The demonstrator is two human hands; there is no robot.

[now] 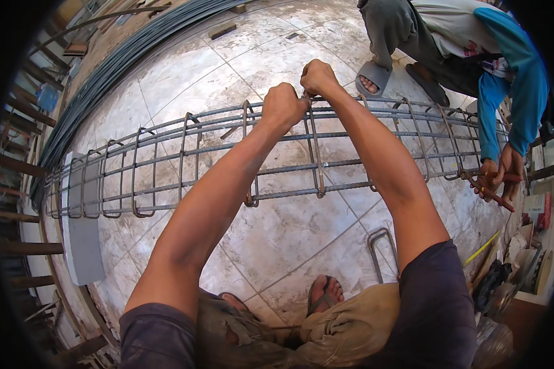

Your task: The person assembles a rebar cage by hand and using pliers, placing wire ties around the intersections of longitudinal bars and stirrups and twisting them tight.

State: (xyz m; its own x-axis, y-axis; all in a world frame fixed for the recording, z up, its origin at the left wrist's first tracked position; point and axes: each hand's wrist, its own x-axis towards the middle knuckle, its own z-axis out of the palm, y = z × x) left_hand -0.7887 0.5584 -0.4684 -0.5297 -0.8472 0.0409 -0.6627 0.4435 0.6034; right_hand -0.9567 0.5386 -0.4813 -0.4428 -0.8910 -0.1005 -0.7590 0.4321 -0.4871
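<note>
A long rebar cage [317, 161] of ribbed bars and bent stirrups stretches across the tiled floor before me. Both my arms reach over it to its far top bar. My left hand [283, 106] is closed, fingers curled at a stirrup corner on that bar. Close beside it on the right, my right hand [318, 78] is also closed, slightly raised. What the fingers pinch between them is too small and hidden to name. At the cage's right end, a co-worker's hands [503, 169] hold a red-handled tool [497, 197] against the bars.
A bundle of long steel bars [114, 74] curves along the far left. Under the cage's left end lies a grey block [85, 246]. A loose stirrup [372, 249] rests near my right knee. The crouching co-worker [449, 43] occupies the far right, with clutter [505, 277] below.
</note>
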